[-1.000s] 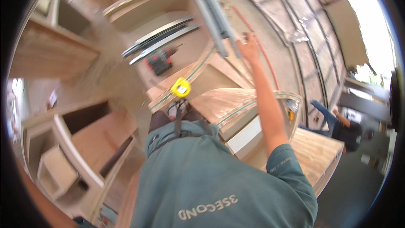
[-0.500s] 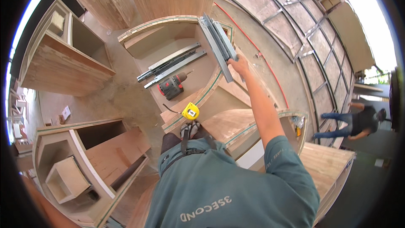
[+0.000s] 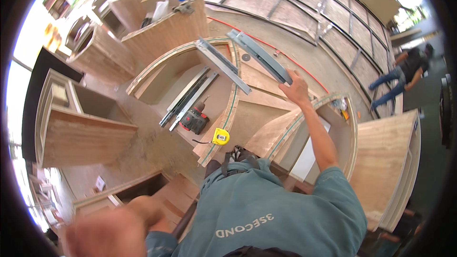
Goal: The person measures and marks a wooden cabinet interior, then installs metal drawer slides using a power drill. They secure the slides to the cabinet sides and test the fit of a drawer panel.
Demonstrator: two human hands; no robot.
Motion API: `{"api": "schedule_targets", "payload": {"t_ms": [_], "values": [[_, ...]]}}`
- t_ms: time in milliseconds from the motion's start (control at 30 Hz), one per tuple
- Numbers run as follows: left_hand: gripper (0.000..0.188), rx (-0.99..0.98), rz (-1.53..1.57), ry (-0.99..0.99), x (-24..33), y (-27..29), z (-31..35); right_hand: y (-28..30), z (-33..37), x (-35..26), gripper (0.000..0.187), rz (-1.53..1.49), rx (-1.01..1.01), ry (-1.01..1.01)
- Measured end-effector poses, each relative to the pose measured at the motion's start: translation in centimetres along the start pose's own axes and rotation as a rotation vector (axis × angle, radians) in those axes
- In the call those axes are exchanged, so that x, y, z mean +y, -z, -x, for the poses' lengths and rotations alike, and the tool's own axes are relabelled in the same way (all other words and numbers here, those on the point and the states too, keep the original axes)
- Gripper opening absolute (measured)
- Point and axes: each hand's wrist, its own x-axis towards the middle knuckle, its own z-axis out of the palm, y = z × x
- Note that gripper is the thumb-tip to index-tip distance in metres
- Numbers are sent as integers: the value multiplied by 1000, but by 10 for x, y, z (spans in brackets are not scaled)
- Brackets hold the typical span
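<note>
The room is a wood workshop with a dusty floor [image 3: 143,143] and many open plywood cabinet boxes. One curved wooden cabinet [image 3: 164,74] lies open in the middle. Inside it lie two more metal rails [image 3: 188,97] and a red and black drill [image 3: 194,121]. A yellow tape measure [image 3: 221,136] sits on the cabinet's edge, near the drill. Another person [image 3: 404,74] stands far off at the right.

The right hand [image 3: 297,90] reaches out, and its fingers are curled tight around the near end of a long grey drawer rail [image 3: 259,56]. The rail is above the cabinet's far edge. Its long side runs from the hand up and to the left, slanted. A second rail [image 3: 223,64] lies just beside it, pointing nearly the same way.

The left hand [image 3: 112,231] is low and close, too blurry to tell how its fingers are set.
</note>
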Motion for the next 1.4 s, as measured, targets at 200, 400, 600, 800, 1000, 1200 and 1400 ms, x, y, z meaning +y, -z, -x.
{"api": "schedule_targets", "payload": {"t_ms": [200, 400, 600, 800, 1000, 1200, 1400], "values": [[91, -1203, -310, -707, -48, -155, 66, 118, 87, -31, 62, 57, -175, 148], [87, -1843, -401, -558, -95, -203, 148, 181, 179, -54, 62, 172, -337, 248], [66, -1871, -77, -170, -111, -201, 249, 199, 247, -25, 58, 414, -204, 152], [64, -1652, -220, 538, -119, -220, 346, 168, 291, -17, 49, 143, 198, -236], [75, -1430, -366, 816, -143, -226, 438, 87, 399, 40, 41, -215, 143, -653], [85, -1390, -481, 765, -157, -234, 498, 51, 444, 71, 44, -835, 125, -993], [91, -1419, -538, 792, -165, -262, 610, -7, 486, 150, 43, -517, 366, -1071]]}}
